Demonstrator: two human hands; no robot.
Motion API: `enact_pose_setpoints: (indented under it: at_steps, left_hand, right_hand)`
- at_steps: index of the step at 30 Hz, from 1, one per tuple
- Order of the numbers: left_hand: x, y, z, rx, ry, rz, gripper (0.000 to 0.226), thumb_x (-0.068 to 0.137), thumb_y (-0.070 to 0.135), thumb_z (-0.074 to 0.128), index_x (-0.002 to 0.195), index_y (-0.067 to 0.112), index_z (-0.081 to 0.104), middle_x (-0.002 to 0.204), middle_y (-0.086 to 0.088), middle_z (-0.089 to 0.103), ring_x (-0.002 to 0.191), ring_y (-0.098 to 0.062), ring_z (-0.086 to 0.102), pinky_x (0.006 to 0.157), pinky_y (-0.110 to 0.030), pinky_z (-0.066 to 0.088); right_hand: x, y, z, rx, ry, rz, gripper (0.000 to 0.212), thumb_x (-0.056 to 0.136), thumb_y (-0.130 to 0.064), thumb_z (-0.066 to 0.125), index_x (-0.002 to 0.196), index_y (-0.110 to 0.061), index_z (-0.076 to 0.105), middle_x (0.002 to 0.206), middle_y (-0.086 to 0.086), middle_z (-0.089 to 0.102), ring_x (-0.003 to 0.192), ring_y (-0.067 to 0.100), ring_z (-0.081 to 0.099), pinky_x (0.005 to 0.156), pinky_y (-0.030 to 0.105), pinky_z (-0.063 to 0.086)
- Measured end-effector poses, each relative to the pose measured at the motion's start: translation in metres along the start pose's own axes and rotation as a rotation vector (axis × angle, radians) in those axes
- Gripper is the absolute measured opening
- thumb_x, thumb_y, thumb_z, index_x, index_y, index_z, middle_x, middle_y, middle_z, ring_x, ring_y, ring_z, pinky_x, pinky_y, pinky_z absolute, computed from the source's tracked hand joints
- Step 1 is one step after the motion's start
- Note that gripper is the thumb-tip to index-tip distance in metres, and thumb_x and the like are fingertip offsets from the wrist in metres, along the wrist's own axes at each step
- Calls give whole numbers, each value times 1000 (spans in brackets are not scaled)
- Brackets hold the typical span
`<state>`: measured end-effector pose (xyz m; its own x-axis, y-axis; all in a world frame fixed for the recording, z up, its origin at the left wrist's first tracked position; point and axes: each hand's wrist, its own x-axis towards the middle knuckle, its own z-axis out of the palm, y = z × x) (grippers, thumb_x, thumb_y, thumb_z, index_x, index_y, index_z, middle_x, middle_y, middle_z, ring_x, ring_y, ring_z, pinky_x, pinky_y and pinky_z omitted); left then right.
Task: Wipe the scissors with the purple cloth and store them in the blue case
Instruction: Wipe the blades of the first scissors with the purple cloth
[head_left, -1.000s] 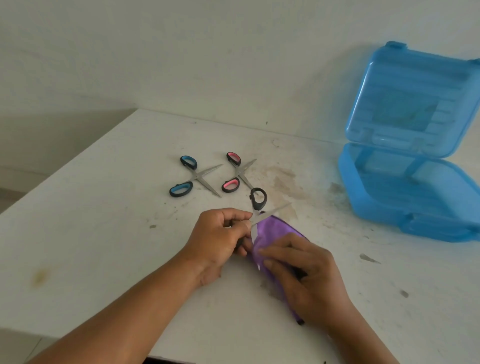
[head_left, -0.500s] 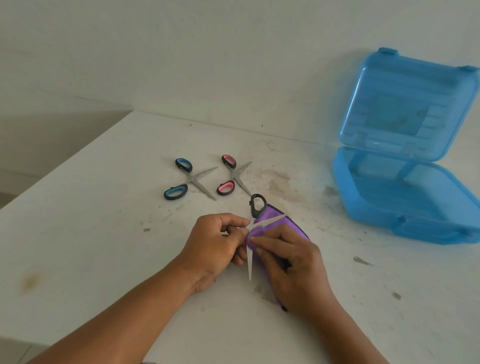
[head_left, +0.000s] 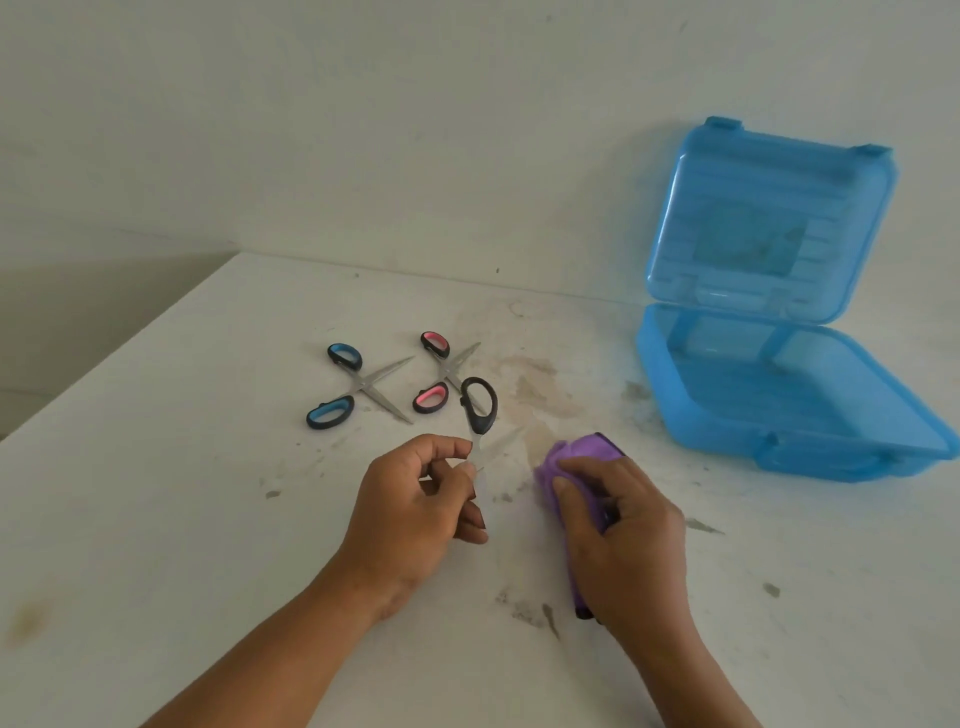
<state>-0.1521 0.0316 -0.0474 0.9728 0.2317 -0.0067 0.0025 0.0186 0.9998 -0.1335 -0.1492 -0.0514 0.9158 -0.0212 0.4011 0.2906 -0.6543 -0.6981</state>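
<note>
Black-handled scissors (head_left: 480, 411) stand nearly upright in the left hand (head_left: 415, 514), one finger loop pointing up and away, while the thumb and forefinger pinch the metal close to the pivot; the other fingers (head_left: 470, 530) curl loosely underneath. A blade shows faintly to the right of the pinch, too blurred to tell how far the pair is opened. Just beside it, apart from the blades, the right hand (head_left: 623, 540) grips the bunched purple cloth (head_left: 574, 454) against the desk (head_left: 208, 467), its fingers (head_left: 569, 483) curled over the top of the wad. The blue-handled scissors (head_left: 358, 387) and pink-handled scissors (head_left: 441, 370) lie spread open on the desk behind the hands, near each other and not yet touched. The blue case (head_left: 727, 431) sits well off to the right with its lid (head_left: 769, 223) standing up against the wall. These scissors look small, light and rigid, with smooth steel that could slip in a pinch and edges worth respecting, so the safer hold is likely the plastic loops or the flat of the pivot, wiping from spine toward tip. The cloth is soft and will fold around a blade readily. Closing the blades before carrying the pair across should make it lie flat in the case's shallow base.
</note>
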Motion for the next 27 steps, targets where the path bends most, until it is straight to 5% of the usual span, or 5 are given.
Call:
enact_pose_setpoints:
  at_steps: [3,8,16,21,27]
  left_hand:
    - [-5,-1,5,23,-34,25,15,94,5,62,103,17,67,58,0,63,55,-18,70,59,-36,63]
    - [-12,-1,8,127,-85,84,13,92,11,66,103,18,66,67,-10,71,62,-24,75,58,-33,63]
    - [-12,-6,10,240,-114,101,16,92,10,66,97,25,62,61,3,71,58,-24,75,55,-41,64]
    - [-12,-8,8,219,-119,97,14,92,10,66,97,23,64,63,-1,71,58,-27,74,56,-45,63]
    - [-9,-9,9,158,-104,45,13,93,6,65,97,18,65,60,-4,67,58,-32,74,53,-43,62]
  right_hand:
    - [-2,-10,4,-8,11,-68,16,87,-33,70,102,-33,74,83,-35,57,83,-8,60,65,2,45]
    - [-8,-11,13,134,5,-277,12,86,-22,75,97,-21,80,89,-12,71,81,0,66,70,9,50]
    - [-8,-4,21,147,56,-154,12,85,-18,77,94,-25,81,83,-15,66,76,0,63,66,4,43]
    - [-15,-1,14,99,-66,-360,23,85,-8,75,106,-17,79,94,-5,66,85,0,62,68,9,49]
    - [-8,7,17,-4,-28,-352,22,87,-9,75,105,-20,79,91,-6,66,80,-3,59,69,1,41]
